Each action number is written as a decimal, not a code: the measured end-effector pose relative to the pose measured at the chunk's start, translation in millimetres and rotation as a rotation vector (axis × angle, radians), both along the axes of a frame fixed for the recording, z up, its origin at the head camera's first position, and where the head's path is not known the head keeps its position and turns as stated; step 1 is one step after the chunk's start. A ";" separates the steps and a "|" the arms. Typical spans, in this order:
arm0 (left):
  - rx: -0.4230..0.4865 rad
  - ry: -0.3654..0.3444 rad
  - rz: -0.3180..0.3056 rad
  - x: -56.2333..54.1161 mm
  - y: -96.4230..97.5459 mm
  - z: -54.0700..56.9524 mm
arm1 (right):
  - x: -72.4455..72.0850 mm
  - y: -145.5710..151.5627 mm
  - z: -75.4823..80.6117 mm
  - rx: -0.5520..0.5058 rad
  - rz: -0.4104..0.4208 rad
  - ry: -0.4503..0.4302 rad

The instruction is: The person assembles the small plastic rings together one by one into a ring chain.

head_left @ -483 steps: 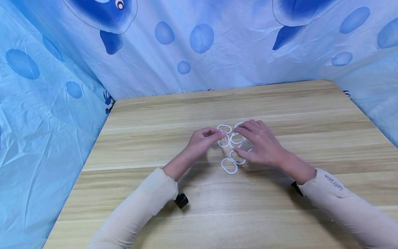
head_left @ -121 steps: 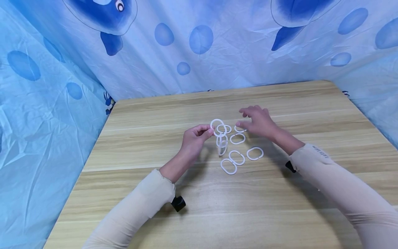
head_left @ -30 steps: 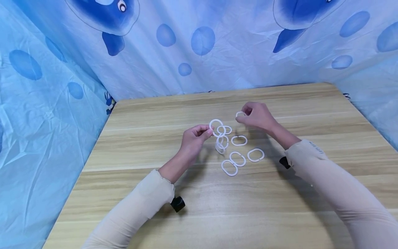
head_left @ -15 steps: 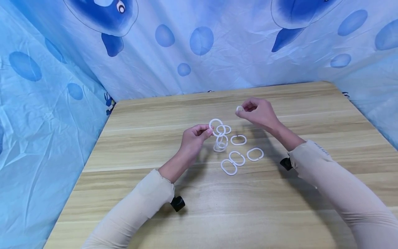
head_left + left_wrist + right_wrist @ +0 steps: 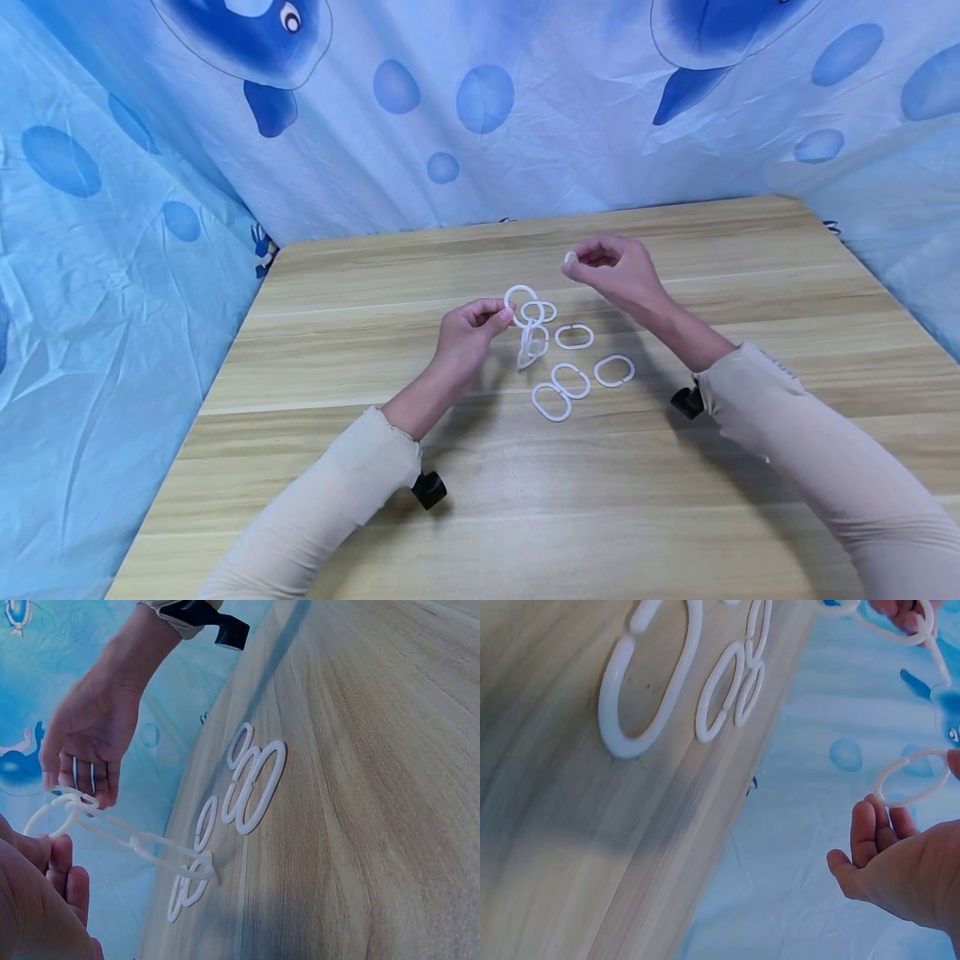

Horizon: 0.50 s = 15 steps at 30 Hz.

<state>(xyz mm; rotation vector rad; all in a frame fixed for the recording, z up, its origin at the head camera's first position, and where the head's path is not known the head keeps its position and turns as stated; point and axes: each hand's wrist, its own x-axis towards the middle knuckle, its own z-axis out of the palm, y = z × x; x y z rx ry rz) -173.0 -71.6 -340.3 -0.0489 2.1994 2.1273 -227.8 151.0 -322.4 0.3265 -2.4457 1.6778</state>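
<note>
My left hand pinches a white plastic chain link at its edge between thumb and fingers. From that link hang further white links, joined in a short chain that dangles over the table. Farther back and to the right, my right hand holds a single white link by its edge, raised off the table and apart from the chain. Its fingertips partly hide this link in the head view. On the table, a loose link shows a small gap in its side.
Several loose white links lie flat below and between the hands, among them one link near the middle and another link to its right. The wooden table meets a blue patterned curtain at its back edge.
My right hand, open over a link four seconds ago, has picked it up, lifted it and turned it edge-on. The chain in my left hand, absent earliest, sways slightly; that hand stays put.
</note>
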 end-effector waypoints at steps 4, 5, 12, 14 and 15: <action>-0.002 0.000 0.001 -0.1 0.0 -0.1 | 3.5 -4.8 -0.2 -0.040 0.023 0.053; -0.003 -0.001 0.001 0.1 0.0 0.1 | 4.4 -5.7 -0.2 -0.046 0.030 0.064; -0.008 -0.010 -0.002 -0.6 0.5 0.0 | 10.5 -12.0 0.2 -0.070 0.093 0.102; -0.007 -0.015 -0.003 -1.0 0.8 -0.3 | 12.5 -14.0 -0.2 -0.078 0.117 0.103; -0.006 -0.017 -0.004 -1.1 0.9 -0.4 | 13.7 -15.1 -0.5 -0.084 0.130 0.102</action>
